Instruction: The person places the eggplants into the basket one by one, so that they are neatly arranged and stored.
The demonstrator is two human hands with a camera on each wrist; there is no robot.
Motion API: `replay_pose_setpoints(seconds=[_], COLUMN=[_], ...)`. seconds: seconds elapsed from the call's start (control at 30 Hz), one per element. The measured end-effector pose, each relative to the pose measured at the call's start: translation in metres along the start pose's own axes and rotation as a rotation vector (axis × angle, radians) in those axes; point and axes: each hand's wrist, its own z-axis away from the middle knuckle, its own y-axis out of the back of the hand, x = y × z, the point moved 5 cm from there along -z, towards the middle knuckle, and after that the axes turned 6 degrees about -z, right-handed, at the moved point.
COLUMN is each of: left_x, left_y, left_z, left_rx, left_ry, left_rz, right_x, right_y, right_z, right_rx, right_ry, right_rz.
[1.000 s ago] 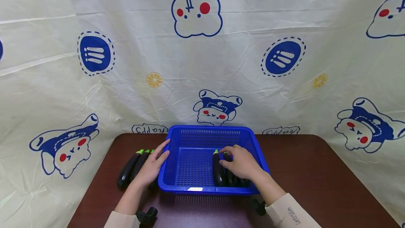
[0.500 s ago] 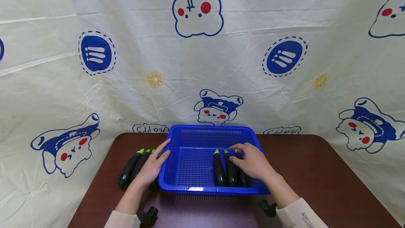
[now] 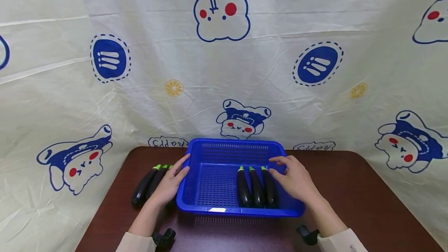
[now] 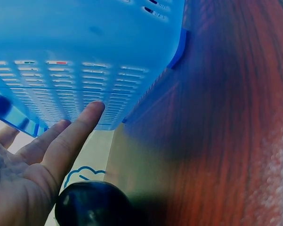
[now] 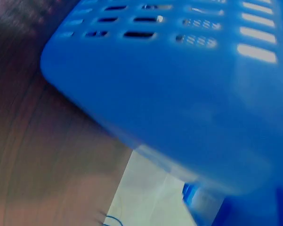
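Three dark eggplants with green stem ends lie side by side in the right half of a blue plastic basket (image 3: pixel 217 210): a left one (image 3: pixel 244 189), a middle one (image 3: pixel 257 189) and a right one (image 3: pixel 270 189). My left hand (image 3: pixel 168 185) touches the basket's left side, its fingers fairly straight against the slotted outer wall in the left wrist view. Over the basket's right rim hovers my right hand (image 3: pixel 295 178), fingers loosely bent with nothing between them. The right wrist view is filled mostly by the basket wall (image 5: pixel 146 89); the hand does not show clearly there.
More eggplants (image 3: pixel 144 188) lie on the brown table (image 3: pixel 350 197) left of the basket, partly behind my left forearm. A dark rounded end (image 4: pixel 92 205) shows beside the left hand. A patterned white sheet (image 3: pixel 196 57) hangs behind the table.
My right hand has moved right, from over the eggplants to the basket's right rim, uncovering all three. My left hand stays at the left side. The view has shifted slightly.
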Motion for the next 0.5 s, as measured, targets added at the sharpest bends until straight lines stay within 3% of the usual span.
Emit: replay_pose_setpoints(seconds=[0.3,0.5], left_x=[-0.001,-0.002], left_y=[-0.001,0.001], left_z=[-0.002,-0.001], left_rx=[-0.022,-0.001], left_ry=[-0.007,-0.003], left_rz=[0.002,-0.01], right_x=[0.027,0.046], right_y=[0.015,0.013], right_z=[0.008,0.012], right_rx=[0.069,0.049], right_ry=[-0.078,-0.115], right_rz=[-0.045,-0.111])
